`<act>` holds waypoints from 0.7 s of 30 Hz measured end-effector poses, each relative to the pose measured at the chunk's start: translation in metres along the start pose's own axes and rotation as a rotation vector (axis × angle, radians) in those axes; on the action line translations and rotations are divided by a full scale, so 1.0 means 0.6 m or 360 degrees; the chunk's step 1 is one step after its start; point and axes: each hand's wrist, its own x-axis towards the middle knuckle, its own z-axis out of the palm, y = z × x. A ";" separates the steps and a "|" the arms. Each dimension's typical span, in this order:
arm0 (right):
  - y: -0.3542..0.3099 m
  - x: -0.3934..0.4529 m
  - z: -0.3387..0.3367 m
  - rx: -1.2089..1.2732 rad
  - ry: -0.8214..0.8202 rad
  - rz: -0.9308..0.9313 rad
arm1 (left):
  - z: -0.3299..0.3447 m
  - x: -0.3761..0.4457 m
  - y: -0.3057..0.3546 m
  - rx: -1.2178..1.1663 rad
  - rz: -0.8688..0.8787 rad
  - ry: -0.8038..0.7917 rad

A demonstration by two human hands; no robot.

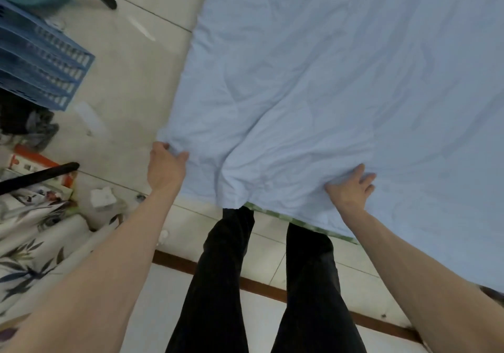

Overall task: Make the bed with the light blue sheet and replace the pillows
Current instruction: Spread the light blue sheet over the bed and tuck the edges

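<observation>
The light blue sheet [327, 79] lies spread over the bed, covering nearly all of it but heavily wrinkled, with a bunched ridge of folds running toward the near edge between the two hands. The left hand [165, 165] pinches the near corner of the sheet, where the cloth gathers between thumb and fingers just past the bed's corner and over the floor [131, 79]. The right hand [351, 186] lies flat on the sheet with its fingers spread, pressing the cloth down near the edge. A thin strip of green mattress edge [300, 223] shows below the sheet's hem by the person's legs [272, 284], so the sheet looks short or pulled up on this side. That seems the main risk: a hard pull at the corner with the left hand could drag the cloth sideways and bare more of the near edge, or slide the far side off, which cannot be seen from here. The ridge between the hands may also get pressed into a crease if it is smoothed without first drawing the slack out. A floral cloth [32, 238], perhaps a pillow, lies on the floor to the left, so the pillow step appears not yet done.
</observation>
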 end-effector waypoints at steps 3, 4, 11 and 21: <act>-0.059 -0.048 0.049 0.0064 0.0034 -0.0209 | -0.006 0.027 -0.021 0.0149 0.0142 0.0055; -0.078 -0.065 0.070 0.0092 0.0009 -0.0276 | -0.007 0.033 -0.030 0.0193 0.0177 0.0040; -0.152 -0.114 0.155 0.0025 -0.0059 -0.0189 | -0.038 0.063 -0.052 0.0135 0.0273 0.0200; -0.172 -0.144 0.154 -0.0186 -0.0114 -0.0142 | -0.088 0.146 -0.006 -0.0088 0.0256 -0.0253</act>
